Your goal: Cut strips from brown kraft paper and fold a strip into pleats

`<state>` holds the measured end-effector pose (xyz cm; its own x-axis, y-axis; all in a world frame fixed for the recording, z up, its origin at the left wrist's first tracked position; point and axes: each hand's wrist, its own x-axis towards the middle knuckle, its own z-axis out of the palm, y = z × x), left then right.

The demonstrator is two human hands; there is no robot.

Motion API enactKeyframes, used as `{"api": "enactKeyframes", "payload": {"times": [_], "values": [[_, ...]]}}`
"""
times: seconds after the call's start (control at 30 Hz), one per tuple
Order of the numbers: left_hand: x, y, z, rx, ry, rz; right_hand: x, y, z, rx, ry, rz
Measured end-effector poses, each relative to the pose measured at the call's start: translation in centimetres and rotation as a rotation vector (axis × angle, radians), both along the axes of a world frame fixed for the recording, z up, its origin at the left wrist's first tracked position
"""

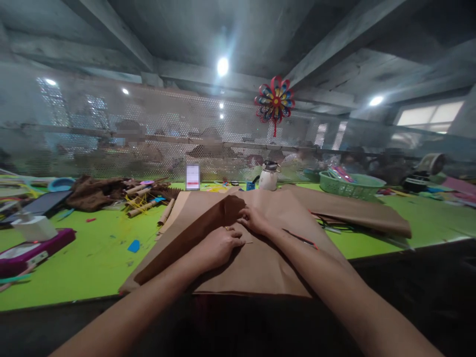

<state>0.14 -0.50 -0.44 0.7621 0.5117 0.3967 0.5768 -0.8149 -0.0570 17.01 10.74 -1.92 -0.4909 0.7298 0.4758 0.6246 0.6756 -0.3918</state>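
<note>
A large sheet of brown kraft paper lies over the table's front edge, its left side folded up in a raised flap. My left hand, with a ring on one finger, rests on the sheet with its fingers bent and together; what lies under them is hidden. By its fingertips is a short thin pale strip. Just beyond, my right hand is closed in a pinch on the paper beside the flap's far end. A dark, red-edged slim tool lies on the sheet next to my right forearm.
More folded brown paper lies right, below a green basket. Behind stand a phone, a blue cup and a white kettle. Left are paper rolls and a purple power strip. A pinwheel hangs on the mesh.
</note>
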Motion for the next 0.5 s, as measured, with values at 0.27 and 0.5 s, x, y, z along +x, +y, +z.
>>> {"api": "enactKeyframes", "payload": {"times": [0.27,0.5], "values": [[-0.3,-0.2,0.0,-0.019,0.021,0.049,4.0,-6.1,2.6,0.085,-0.066,0.133],[-0.4,-0.1,0.0,-0.049,0.020,0.105,4.7,-13.1,2.0,0.075,-0.329,0.154]]}}
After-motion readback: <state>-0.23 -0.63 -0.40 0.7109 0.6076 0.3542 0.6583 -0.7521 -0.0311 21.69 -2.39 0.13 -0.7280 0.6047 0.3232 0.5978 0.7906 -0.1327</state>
